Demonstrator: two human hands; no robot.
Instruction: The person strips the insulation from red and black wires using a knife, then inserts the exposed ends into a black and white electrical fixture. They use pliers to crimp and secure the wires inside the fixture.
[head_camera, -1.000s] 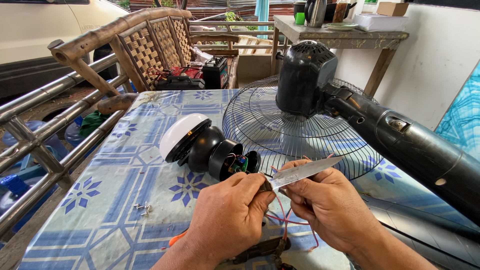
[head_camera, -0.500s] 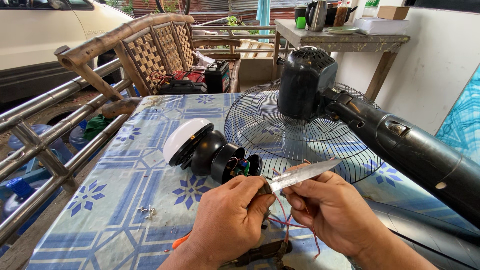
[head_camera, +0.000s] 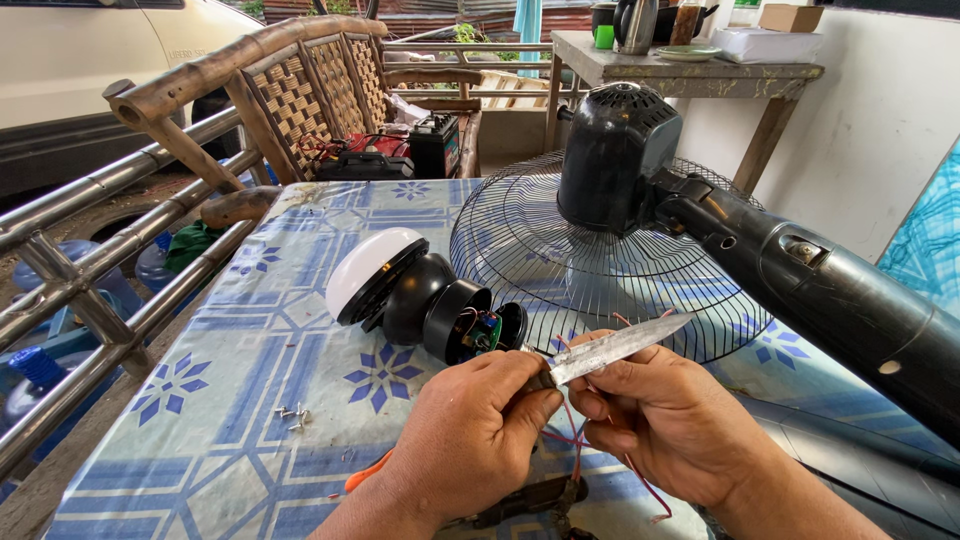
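thin red insulated wires (head_camera: 572, 450) run between the 2 hands above the blue-and-white patterned tablecloth (head_camera: 240, 400), trailing down toward the near table edge. they are judged light, limp and easily nicked; best pinched close to the working point, since any free length will flop away from a blade.

left hand (head_camera: 470, 440): closed in a fist around the handle of a worn steel-bladed knife (head_camera: 615, 348), the blade pointing right and slightly up, its flat passing just over the other hand. the knife is judged stiff and sharp at the edge, so the handle is the only safe hold.

right hand (head_camera: 665, 420): fingers curled inward, pinching the wires beneath the blade; the exact contact point is hidden behind the fingers.

behind the hands lies a black fan motor housing with a white domed cap (head_camera: 410, 290), its open end showing small coloured wiring. further right, a black pedestal fan head and stem (head_camera: 700, 220) rest on a round wire fan guard (head_camera: 590, 260). several small loose screws (head_camera: 292, 414) lie on the cloth to the left, well apart from the hands.
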